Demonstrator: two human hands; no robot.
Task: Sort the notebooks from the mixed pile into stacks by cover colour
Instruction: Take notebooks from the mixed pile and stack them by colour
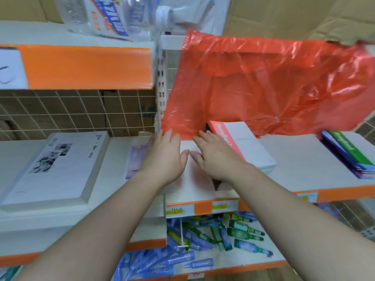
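My left hand [165,157] and my right hand [216,157] lie flat, fingers straight, side by side on a pale notebook pile [190,183] at the middle of the shelf. Their fingertips reach the lower edge of a red plastic bag [263,88] hanging over the shelf. Just right of my right hand lies a stack topped by a white notebook with a red spine strip [249,145]. Further right sits a stack with green and blue covers [351,153]. A thick stack of white notebooks with black print [58,167] lies at the left.
The white shelf [300,169] has an orange front strip with price labels [224,206]. Below it, a lower shelf holds several green and blue bottle-shaped items [239,234]. Above, a plastic water-bottle pack [109,15] rests on an upper orange-edged shelf. Wire mesh backs the left bay.
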